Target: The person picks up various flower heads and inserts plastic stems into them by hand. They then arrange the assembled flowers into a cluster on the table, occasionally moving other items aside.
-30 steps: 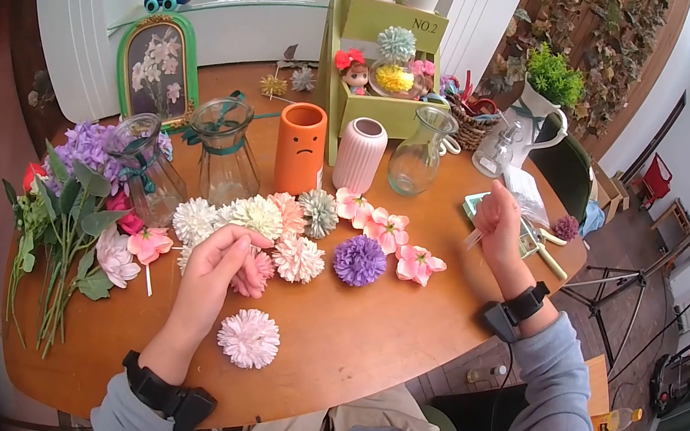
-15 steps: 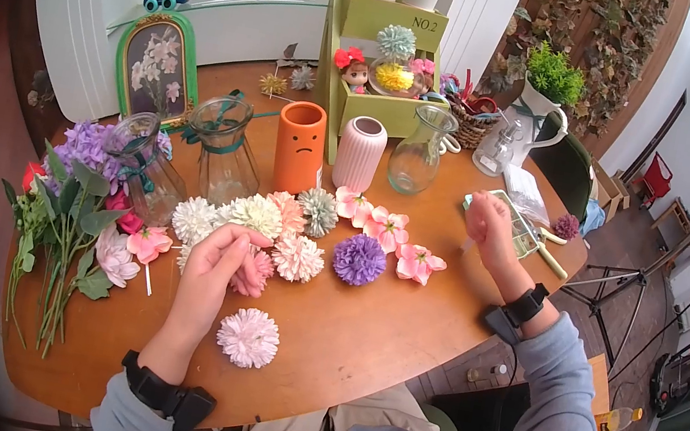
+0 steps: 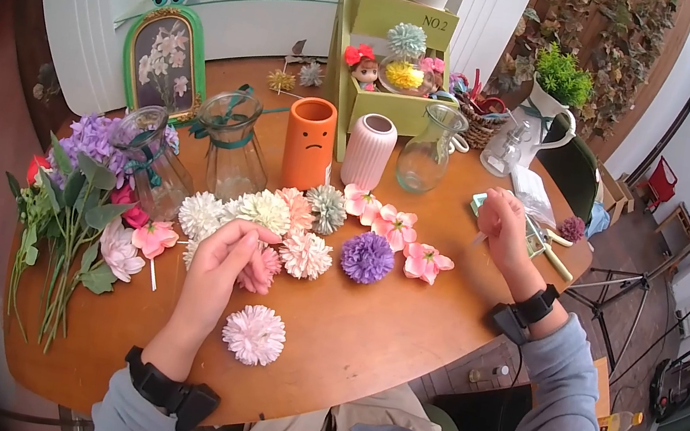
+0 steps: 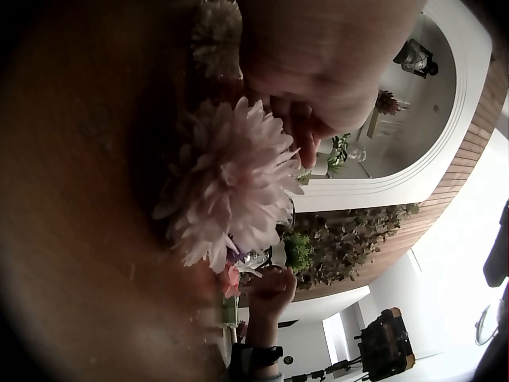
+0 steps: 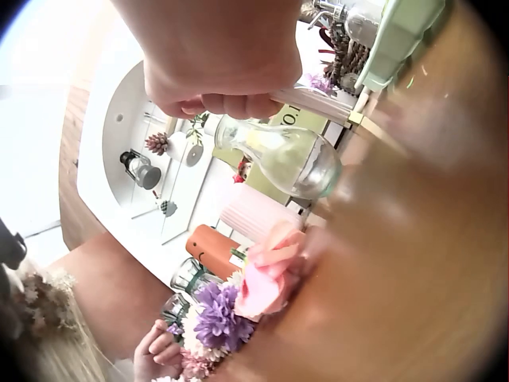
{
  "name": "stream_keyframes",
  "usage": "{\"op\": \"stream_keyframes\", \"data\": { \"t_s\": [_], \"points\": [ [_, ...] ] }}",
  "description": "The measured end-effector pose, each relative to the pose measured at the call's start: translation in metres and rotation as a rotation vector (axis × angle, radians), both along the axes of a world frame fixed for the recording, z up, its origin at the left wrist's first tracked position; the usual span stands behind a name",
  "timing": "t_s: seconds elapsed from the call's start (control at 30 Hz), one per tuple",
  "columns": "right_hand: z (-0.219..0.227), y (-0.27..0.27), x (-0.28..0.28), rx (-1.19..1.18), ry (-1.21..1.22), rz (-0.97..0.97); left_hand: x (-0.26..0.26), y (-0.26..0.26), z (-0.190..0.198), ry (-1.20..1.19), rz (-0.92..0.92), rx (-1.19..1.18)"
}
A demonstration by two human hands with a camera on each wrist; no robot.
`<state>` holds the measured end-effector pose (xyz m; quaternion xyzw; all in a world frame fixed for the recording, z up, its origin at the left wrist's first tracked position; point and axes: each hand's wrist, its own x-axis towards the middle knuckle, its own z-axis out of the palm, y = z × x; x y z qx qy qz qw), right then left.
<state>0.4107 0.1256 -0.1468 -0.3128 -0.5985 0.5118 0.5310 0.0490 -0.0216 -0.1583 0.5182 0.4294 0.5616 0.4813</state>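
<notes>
My left hand is beside the flower heads, its fingers loosely bent and nothing visible between them. A pink flower head sits partly hidden behind its fingertips. Just below this hand on the table lies a pale pink pompom flower, large in the left wrist view too. My right hand is raised over the table's right side, fingers curled around a thin whitish stick whose tip pokes out of the fist. Between the hands are a purple pompom flower and pink blossoms.
Leafy stems with purple blooms lie at the left. An orange vase, a pink ribbed vase and a clear glass vase stand behind the flowers. A green shelf box is at the back. Pruners lie at the right edge.
The right fist dips slightly, then turns back, with the stick still in it. My left hand keeps its place beside the flowers. The head view has shifted a little.
</notes>
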Motion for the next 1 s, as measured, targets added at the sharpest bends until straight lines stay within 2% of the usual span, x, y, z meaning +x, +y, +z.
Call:
{"op": "stream_keyframes", "data": {
  "t_s": [0.13,0.17,0.3,0.4,0.43,0.53,0.57,0.67,0.7,0.8,0.9,1.0],
  "points": [
    [-0.013,-0.001,0.0,-0.185,-0.104,0.035,0.0,0.0,0.0,0.001,-0.004,-0.005],
    [-0.014,-0.004,-0.001,-0.186,-0.149,0.035,0.0,0.001,0.001,-0.002,-0.004,-0.006],
    [-0.003,-0.005,0.001,-0.072,-0.021,0.026,0.0,0.0,0.0,-0.005,-0.006,-0.013],
    [-0.013,-0.009,-0.002,-0.242,-0.096,0.02,0.0,0.0,0.0,-0.012,-0.012,-0.017],
    [-0.018,-0.007,-0.003,-0.248,-0.13,0.07,0.0,0.0,0.0,-0.017,-0.013,-0.018],
    [-0.012,-0.008,-0.004,-0.227,-0.092,0.017,-0.001,0.0,-0.001,-0.013,-0.008,-0.014],
    [-0.008,-0.009,-0.003,-0.149,-0.085,0.052,-0.001,0.0,-0.001,-0.011,-0.011,-0.013],
    [-0.011,-0.012,-0.006,-0.197,-0.115,0.022,-0.001,0.001,-0.001,-0.009,-0.018,-0.013],
    [-0.023,-0.008,-0.004,-0.229,-0.197,0.008,-0.001,0.0,0.0,-0.011,-0.019,-0.018],
    [-0.017,-0.009,-0.004,-0.383,-0.343,0.019,-0.001,0.001,-0.001,-0.014,-0.021,-0.014],
    [-0.006,-0.009,-0.009,-0.29,-0.744,-0.106,-0.001,0.001,-0.001,-0.015,-0.02,-0.012],
    [-0.019,-0.002,0.002,0.229,-1.152,-0.125,-0.001,0.001,-0.002,-0.02,-0.02,-0.02]
  ]
}}
